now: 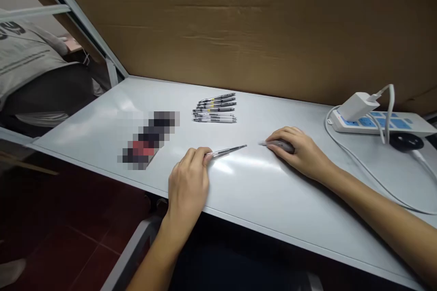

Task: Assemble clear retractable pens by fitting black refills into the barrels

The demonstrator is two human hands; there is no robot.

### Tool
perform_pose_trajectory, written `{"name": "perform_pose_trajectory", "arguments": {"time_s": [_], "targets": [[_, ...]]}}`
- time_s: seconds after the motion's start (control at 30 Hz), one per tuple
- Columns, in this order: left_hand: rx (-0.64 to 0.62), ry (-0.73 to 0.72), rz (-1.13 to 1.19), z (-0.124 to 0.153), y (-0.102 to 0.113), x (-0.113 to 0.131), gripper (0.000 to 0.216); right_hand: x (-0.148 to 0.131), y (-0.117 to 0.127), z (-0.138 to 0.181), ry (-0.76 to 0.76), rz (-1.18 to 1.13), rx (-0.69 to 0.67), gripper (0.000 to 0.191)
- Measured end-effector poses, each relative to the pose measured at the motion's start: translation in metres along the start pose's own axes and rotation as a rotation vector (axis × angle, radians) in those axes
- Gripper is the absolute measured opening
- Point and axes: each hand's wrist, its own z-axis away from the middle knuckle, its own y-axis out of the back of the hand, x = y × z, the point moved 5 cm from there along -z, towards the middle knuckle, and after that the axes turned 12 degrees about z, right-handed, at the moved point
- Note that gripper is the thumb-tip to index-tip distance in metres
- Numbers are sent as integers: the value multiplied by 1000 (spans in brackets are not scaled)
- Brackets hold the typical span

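My left hand point(187, 177) rests at the table's front edge, with its fingertips pinching the rear of a slim black-and-silver pen point(227, 151) whose tip points right. Facing that tip, a small gap away, my right hand point(297, 152) lies on the table with its fingers curled over a grey pen cap point(276, 144), which is mostly hidden beneath them. Several pens point(214, 108) lie side by side in a tight group farther back. To their left lies a pixelated object point(148, 140), its details unreadable.
A white table point(259, 200) is backed by a cardboard wall point(239, 22). At the right stand a blue-and-white power strip point(372, 123) and a white charger point(358, 106) with its cable. A co-worker's grey-shirted torso point(23, 61) is beyond the left table edge.
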Motion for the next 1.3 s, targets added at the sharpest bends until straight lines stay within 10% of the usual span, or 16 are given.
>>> {"name": "perform_pose_trajectory", "arguments": {"time_s": [0.2,0.37,1.3], "targets": [[-35,-151,120,2,-2,6,20,-18,0,7,235,26,4,36],[-102,-194,184,4,-4,10,20,-37,0,15,391,60,80,14],[-136,-202,240,5,-4,13,20,-34,5,13,320,-69,102,19]]}}
